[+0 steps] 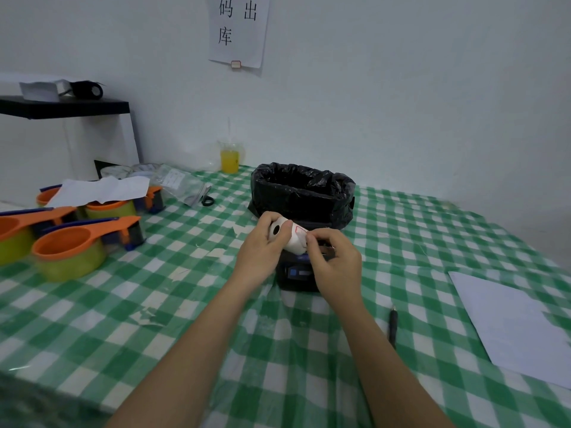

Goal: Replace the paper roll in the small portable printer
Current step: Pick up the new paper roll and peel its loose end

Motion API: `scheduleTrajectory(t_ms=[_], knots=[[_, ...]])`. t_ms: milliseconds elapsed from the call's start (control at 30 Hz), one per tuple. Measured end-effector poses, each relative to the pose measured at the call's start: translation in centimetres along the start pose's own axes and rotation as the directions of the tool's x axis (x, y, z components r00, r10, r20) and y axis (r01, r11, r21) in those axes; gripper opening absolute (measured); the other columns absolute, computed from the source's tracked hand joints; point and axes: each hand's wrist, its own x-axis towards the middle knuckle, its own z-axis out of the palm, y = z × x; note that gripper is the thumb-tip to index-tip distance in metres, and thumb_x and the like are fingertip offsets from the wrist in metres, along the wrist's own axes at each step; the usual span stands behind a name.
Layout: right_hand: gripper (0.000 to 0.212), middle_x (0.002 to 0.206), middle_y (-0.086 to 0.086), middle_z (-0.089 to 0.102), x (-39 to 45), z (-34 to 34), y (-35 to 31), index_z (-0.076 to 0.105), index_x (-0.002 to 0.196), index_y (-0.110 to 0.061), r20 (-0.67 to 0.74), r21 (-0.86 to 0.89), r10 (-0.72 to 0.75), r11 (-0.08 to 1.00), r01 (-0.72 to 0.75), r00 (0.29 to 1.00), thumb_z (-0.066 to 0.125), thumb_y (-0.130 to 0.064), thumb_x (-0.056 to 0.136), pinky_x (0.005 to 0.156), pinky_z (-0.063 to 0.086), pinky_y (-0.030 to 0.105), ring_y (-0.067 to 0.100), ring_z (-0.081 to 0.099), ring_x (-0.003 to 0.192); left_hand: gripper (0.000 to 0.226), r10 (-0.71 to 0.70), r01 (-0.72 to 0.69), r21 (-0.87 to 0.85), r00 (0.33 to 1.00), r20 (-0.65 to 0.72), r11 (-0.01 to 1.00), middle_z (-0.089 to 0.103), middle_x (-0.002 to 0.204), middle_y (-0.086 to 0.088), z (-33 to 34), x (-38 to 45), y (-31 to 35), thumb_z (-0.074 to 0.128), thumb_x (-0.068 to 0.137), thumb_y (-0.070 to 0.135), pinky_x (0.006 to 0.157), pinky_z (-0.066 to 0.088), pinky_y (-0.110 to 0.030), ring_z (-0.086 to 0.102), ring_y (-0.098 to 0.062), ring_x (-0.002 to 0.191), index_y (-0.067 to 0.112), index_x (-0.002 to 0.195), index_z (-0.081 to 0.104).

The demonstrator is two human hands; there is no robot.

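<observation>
Checked tablecloth (185, 304), roll (293, 242) mid-table

Your white paper roll (290, 239) (dark hollow core facing you, a red mark on its wrap) sits tilted just above the small black printer (298, 274), which rests on the checked worktop (185, 304).

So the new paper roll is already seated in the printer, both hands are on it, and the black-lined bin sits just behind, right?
Not quite. The head view shows the paper roll held above the printer, not seated in it. The left hand and right hand are both on it, and the black-lined bin sits just behind.
</observation>
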Motion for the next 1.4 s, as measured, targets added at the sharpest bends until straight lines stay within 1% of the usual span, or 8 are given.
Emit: scheduleTrajectory(t_ms=[133, 233, 600, 833, 933, 1067, 1233, 1400], knots=[[0.009, 0.083, -0.002, 0.063, -0.1, -0.1, -0.7, 0.067, 0.088, -0.007, -0.001, 0.096, 0.076, 0.992, -0.076, 0.997, 0.059, -0.006, 0.089, 0.061, 0.045, 0.004, -0.011, 0.060, 0.073, 0.017, 0.013, -0.010, -0.072, 0.999, 0.031, 0.997, 0.054, 0.081, 0.011, 0.0, 0.3, -0.8, 0.046, 0.091, 0.039, 0.064, 0.040, -0.026, 0.051, -0.008, 0.072, 0.025, 0.099, 0.052], [0.009, 0.081, -0.006, 0.064, 0.0, -0.2, -0.8, 0.066, 0.088, -0.012, 0.009, 0.154, 0.134, 0.979, -0.134, 0.991, 0.058, -0.009, 0.090, 0.058, 0.047, 0.007, -0.008, 0.061, 0.068, 0.025, 0.026, -0.023, -0.086, 0.999, 0.031, 0.996, 0.054, 0.087, 0.013, 0.0, 0.3, -1.1, 0.044, 0.085, 0.045, 0.067, 0.041, -0.026, 0.053, -0.007, 0.076, 0.027, 0.101, 0.051], [0.016, 0.077, -0.002, 0.063, 0.1, -0.3, -0.9, 0.062, 0.082, -0.021, -0.005, 0.320, 0.239, 0.920, -0.225, 0.971, 0.056, -0.008, 0.091, 0.063, 0.049, 0.012, -0.002, 0.058, 0.068, 0.026, 0.065, -0.063, -0.119, 0.998, 0.014, 0.991, 0.054, 0.089, 0.011, 0.0, 0.3, -1.3, 0.043, 0.086, 0.042, 0.068, 0.041, -0.024, 0.053, -0.006, 0.079, 0.024, 0.104, 0.050], [0.014, 0.085, 0.013, 0.069, 0.4, -0.2, -0.4, 0.060, 0.083, -0.022, -0.006, 0.380, 0.318, 0.878, -0.292, 0.948, 0.055, -0.013, 0.092, 0.065, 0.055, 0.032, 0.020, 0.063, 0.073, 0.015, 0.051, -0.051, -0.125, 0.999, -0.005, 0.991, 0.053, 0.089, 0.011, 0.1, 0.2, -1.5, 0.045, 0.092, 0.036, 0.067, 0.041, -0.024, 0.051, -0.006, 0.079, 0.026, 0.102, 0.050], [0.015, 0.080, 0.009, 0.068, 0.5, -0.3, -0.5, 0.059, 0.083, -0.021, -0.031, 0.418, 0.329, 0.862, -0.287, 0.944, 0.053, -0.012, 0.093, 0.059, 0.055, 0.026, 0.017, 0.064, 0.067, 0.012, 0.031, -0.033, -0.102, 0.999, -0.019, 0.994, 0.051, 0.086, 0.010, 0.0, 0.3, -1.6, 0.044, 0.094, 0.034, 0.065, 0.039, -0.025, 0.050, -0.007, 0.078, 0.026, 0.103, 0.049], [0.015, 0.084, 0.001, 0.067, 0.7, -0.5, -0.5, 0.060, 0.085, -0.021, -0.083, 0.457, 0.332, 0.851, -0.261, 0.940, 0.054, -0.009, 0.092, 0.063, 0.056, 0.018, 0.007, 0.065, 0.074, 0.012, 0.020, -0.024, -0.127, 0.999, -0.029, 0.992, 0.052, 0.086, 0.007, -0.1, 0.4, -1.8, 0.043, 0.095, 0.035, 0.068, 0.041, -0.028, 0.051, -0.012, 0.080, 0.027, 0.102, 0.049], [0.012, 0.083, -0.003, 0.066, 1.7, -1.1, 0.1, 0.065, 0.084, -0.024, -0.176, 0.344, 0.350, 0.897, -0.276, 0.920, 0.059, -0.015, 0.090, 0.066, 0.053, 0.020, 0.008, 0.059, 0.077, 0.014, 0.012, -0.018, -0.159, 0.999, -0.036, 0.987, 0.051, 0.087, 0.008, -0.4, 1.3, -1.1, 0.041, 0.096, 0.035, 0.065, 0.038, -0.028, 0.048, -0.012, 0.075, 0.026, 0.104, 0.049], [0.011, 0.075, -0.008, 0.064, 4.8, -1.4, -0.6, 0.066, 0.081, -0.023, -0.184, 0.326, 0.366, 0.898, -0.295, 0.912, 0.061, -0.016, 0.089, 0.060, 0.048, 0.008, 0.001, 0.057, 0.067, 0.017, 0.009, -0.020, -0.166, 0.998, -0.069, 0.986, 0.052, 0.097, 0.003, -0.4, 2.6, 0.2, 0.040, 0.096, 0.034, 0.068, 0.041, -0.028, 0.050, -0.013, 0.082, 0.024, 0.107, 0.048]])
